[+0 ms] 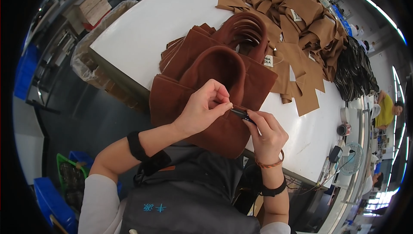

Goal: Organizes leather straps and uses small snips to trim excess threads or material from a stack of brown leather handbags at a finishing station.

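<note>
A reddish-brown piece of leather-like material (pixel 219 133) lies over the table's near edge, with a curved, collar-like part (pixel 191 77) standing up from it. At the base of that curve my left hand (pixel 202 109) is closed, thumb and forefinger pinched together; whatever is between the fingertips is too small to make out. My right hand (pixel 269 135) grips a small slim black tool (pixel 241 114), whose far end reaches toward the left fingertips. Its exact kind is not clear. Behind, a stack of like reddish-brown pieces (pixel 176 55) shows several nested curved collars.
The white table (pixel 133 36) carries a heap of tan cut pieces (pixel 297 23) with white labels at the far right. Beside it lies a bundle of black strips (pixel 355 70). A fan (pixel 352 158) stands at right; a plastic-lined bin (pixel 88 57) is at left. A person (pixel 385 109) is farther right.
</note>
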Available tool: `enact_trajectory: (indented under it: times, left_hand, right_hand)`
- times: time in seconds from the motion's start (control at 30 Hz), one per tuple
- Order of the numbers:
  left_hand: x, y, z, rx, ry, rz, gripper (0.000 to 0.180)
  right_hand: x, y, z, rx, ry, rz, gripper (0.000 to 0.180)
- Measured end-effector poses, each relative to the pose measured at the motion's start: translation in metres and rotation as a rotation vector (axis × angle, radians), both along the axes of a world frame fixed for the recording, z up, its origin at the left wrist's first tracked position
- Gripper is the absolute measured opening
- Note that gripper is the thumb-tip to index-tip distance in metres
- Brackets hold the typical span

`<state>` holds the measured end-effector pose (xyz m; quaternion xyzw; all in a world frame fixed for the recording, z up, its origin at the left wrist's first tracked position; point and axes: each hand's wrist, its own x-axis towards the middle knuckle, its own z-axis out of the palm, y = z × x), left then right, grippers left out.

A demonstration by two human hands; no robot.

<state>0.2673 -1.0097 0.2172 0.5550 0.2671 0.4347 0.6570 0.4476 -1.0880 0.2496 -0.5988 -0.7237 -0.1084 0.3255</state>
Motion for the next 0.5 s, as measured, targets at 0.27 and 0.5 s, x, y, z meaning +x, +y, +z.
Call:
enact_trajectory:
  times: [0.27,0.5]
  left_hand:
    - [-0.032,0.017,0.018,0.252,0.113,0.443,0.024]
    - [-0.106,0.052,-0.001,0.917,0.738,0.774,0.048]
  right_hand:
    - [-0.001,-0.004,0.002,-0.115,0.381,0.005,0.019]
    - [-0.033,0.003,-0.001,-0.305,0.746,0.089,0.020]
